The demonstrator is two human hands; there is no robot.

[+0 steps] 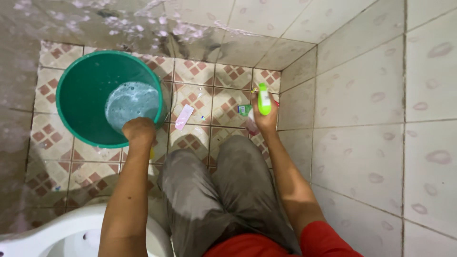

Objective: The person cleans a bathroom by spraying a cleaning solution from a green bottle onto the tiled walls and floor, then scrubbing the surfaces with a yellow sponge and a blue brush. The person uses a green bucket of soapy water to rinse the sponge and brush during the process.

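The patterned tile floor (197, 95) of a small washroom fills most of the view, with pale wall tiles (371, 95) rising at the right and a white toilet bowl (62, 233) below. The person crouches over it, grey-trousered knees (223, 190) drawn up between the arms.

A green plastic bucket (76, 90) stands on the floor at the left, tilted toward the person, so its soapy, foamy water (132, 102) pools against the near side. The left hand (139, 131) is closed over the bucket's near rim, apparently what keeps it tipped.

The right hand (265, 119) grasps a lime-green spray bottle (263, 99), held upright near the wall corner. Just beside it on the floor lie a small green packet (244, 110) and a pink sachet (184, 116), flat between bucket and bottle.
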